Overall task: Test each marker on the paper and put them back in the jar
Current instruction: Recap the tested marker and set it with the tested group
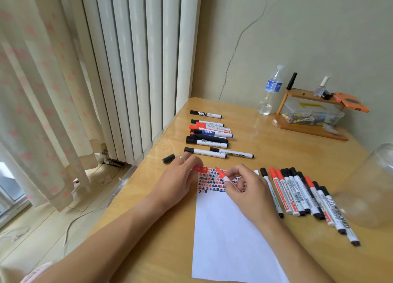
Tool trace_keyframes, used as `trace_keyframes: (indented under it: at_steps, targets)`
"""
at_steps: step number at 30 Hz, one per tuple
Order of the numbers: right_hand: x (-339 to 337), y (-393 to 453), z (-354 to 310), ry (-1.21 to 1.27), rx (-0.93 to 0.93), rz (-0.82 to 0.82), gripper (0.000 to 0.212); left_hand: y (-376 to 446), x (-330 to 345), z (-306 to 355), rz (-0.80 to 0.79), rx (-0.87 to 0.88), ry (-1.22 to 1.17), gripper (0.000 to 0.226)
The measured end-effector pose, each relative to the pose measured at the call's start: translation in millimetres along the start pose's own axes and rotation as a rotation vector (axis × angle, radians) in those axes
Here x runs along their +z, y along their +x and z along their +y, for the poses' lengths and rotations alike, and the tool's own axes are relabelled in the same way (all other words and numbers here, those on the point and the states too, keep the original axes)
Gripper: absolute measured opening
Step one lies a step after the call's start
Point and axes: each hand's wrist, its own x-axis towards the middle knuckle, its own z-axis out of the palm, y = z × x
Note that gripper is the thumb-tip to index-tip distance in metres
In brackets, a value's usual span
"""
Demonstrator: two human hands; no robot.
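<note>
**Uncapped red marker over the paper, cap in the other hand**

The right hand [240, 187] pinches an uncapped red-and-white whiteboard marker [223, 175] between thumb and curled fingers, its red tip angled up and left just above the marked top strip of the white paper sheet [223, 229]. The left hand [178, 176] holds the small red plastic cap [201, 169] in its fingertips, just beside the paper's top left corner. Rows of red and black test marks already fill the sheet's top band; the rest is blank.

The likeliest slip, in my judgement, is at recapping: the wet tip is close to the fingers of both hands, so a misaligned push could ink skin or smear the fresh marks under the right palm. A loose black cap [168, 158] lies near the desk's left edge and could roll off if the left wrist nudges it.

Further out, a row of capped markers [302, 197] lies right of the paper, and a second group of markers [209, 134] lies toward the desk's far left edge. Which group is tested I cannot tell, so mixing them is a risk. The clear plastic jar [370, 187] lies on its side at the desk's right edge, empty as far as I can see; markers dropped in could slide back out or set it rolling.
</note>
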Motion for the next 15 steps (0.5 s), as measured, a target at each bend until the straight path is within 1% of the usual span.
trace_keyframes:
  at_steps: [2, 5, 10, 15]
  targets:
    - [-1.4, -1.4, -2.6, -0.068, -0.052, 0.007, 0.017, -1.4, -0.4, 0.8, -0.002, 0.014, 0.005, 0.016]
    - [-1.6, -2.7, -4.0, -0.121, -0.092, 0.005, 0.021, -2.2, -0.6, 1.3, -0.002, 0.036, 0.009, 0.016]
    - [1.3, -3.7, -5.2, -0.148, -0.143, -0.073, 0.021, -2.7, -0.9, 2.0, -0.012, 0.101, 0.017, 0.019]
    - [4.4, -6.0, -6.6, -0.164, -0.226, -0.128, 0.019, -3.8, -2.9, 5.6, -0.122, 0.237, -0.05, 0.02]
